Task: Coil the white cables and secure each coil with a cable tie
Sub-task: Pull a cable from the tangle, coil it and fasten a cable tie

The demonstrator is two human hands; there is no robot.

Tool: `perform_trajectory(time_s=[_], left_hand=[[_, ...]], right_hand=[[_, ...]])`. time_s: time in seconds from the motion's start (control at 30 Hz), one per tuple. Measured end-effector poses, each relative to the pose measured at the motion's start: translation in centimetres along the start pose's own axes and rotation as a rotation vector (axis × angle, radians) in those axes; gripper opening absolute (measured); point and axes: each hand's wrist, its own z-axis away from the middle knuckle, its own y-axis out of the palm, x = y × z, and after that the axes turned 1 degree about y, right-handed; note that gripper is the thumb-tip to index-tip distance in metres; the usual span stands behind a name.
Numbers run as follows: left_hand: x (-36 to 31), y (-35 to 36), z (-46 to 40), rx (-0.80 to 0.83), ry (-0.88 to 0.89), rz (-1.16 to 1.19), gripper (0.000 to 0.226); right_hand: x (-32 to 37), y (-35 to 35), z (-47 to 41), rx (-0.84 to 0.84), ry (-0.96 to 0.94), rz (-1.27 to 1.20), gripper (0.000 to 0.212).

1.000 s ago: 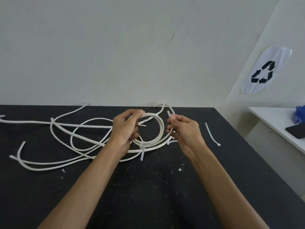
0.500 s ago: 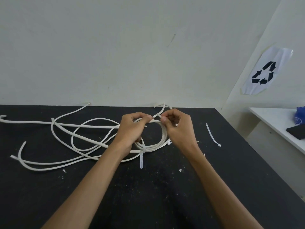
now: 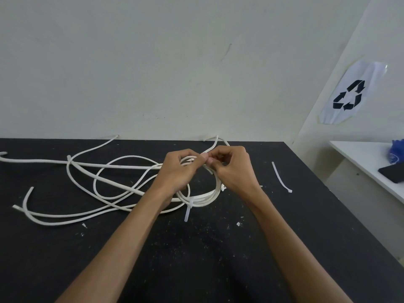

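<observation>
Pinching the coil [image 3: 215,194] at twelve o'clock, our hands, left [image 3: 178,171] and right [image 3: 232,169], meet so a second tie can close there, opposite the first tie [image 3: 188,209].

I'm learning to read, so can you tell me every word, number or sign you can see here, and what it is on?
No words or numbers can be read anywhere.
Recycling sign: three black chasing arrows, no letters, on a white sheet stuck to the right-hand wall.
Blue thing on the white side table: it has a pale mark, too small and blurred to read.
</observation>
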Motion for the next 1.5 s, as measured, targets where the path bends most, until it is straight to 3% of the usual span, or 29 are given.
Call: perform_trajectory(time_s=[0.1, 0.17, 0.27, 0.33, 0.43, 0.5, 0.63, 0.93, 1.27, 1.5], left_hand=[[0.1, 0.4, -0.5, -0.074, -0.023, 0.054, 0.022], [0.3, 0.5, -0.9, -0.126, -0.096, 0.227, 0.019], [0.6, 0.1, -1.5, -0.215, -0.205, 0.499, 0.015], [0.7, -0.4, -1.8, -0.283, -0.254, 0.635, 0.015], [0.7, -0.7, -2.2, -0.335, -0.258, 0.725, 0.018], [0.6, -0.6, -2.2, -0.338, -0.240, 0.712, 0.018], [0.5, -0.9, -2.0, -0.339, -0.189, 0.643, 0.016], [0.1, -0.4, -1.8, -0.342, -0.176, 0.666, 0.014], [0.4, -0.7, -1.9, -0.332, -0.178, 0.682, 0.015], [1.0, -2.7, -1.7, -0.211, -0.111, 0.392, 0.015]], right_hand=[[0.2, 0.4, 0.2, -0.038, 0.044, -0.119, 0.010], [0.1, 0.7, 0.5, -0.058, 0.109, -0.291, 0.006], [-0.8, 1.3, 1.5, -0.043, 0.231, -0.515, 0.025], [-1.6, 1.7, 2.6, 0.048, 0.290, -0.634, 0.034], [-2.3, 2.6, 4.7, 0.314, 0.297, -0.667, 0.036], [-2.6, 3.1, 5.3, 0.378, 0.285, -0.593, 0.027], [-2.8, 3.0, 4.9, 0.327, 0.327, -0.524, 0.017], [-1.9, 4.3, 5.4, 0.471, 0.382, -0.502, 0.037], [-2.4, 4.7, 5.3, 0.366, 0.336, -0.539, 0.019], [-3.4, 0.7, 3.4, 0.190, 0.316, -0.267, 0.026]])
